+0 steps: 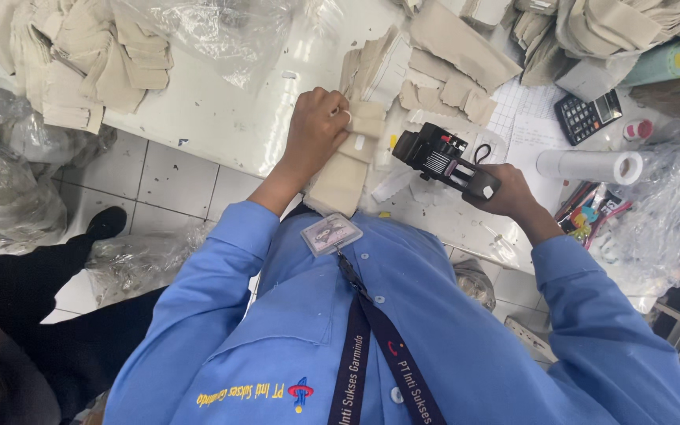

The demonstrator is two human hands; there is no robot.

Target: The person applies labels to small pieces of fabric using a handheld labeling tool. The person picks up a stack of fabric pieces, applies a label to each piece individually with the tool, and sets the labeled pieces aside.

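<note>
You are pressing your left hand (pixel 316 130), fingers curled, on the beige fabric stack (pixel 348 169) at the white table (pixel 222 118) edge. Just right of the stack, your right hand (pixel 505 193) is gripping the black label gun (pixel 442 157). Many beige pieces (pixel 450 75) beyond the stack look unlabelled.

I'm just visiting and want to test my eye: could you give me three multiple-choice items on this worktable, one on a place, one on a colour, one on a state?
1. Where does the calculator lie?
A. on the floor
B. on the table's far right
C. in the left hand

2. What colour are the sleeves?
A. blue
B. red
C. green

3. What is the right hand doing?
A. resting open
B. gripping the black label gun
C. holding scissors

Answers: 1 B, it sits beside the paper roll; 2 A, both arms are blue; 3 B, fingers wrap its handle while the left hand presses the beige fabric pieces.
</note>
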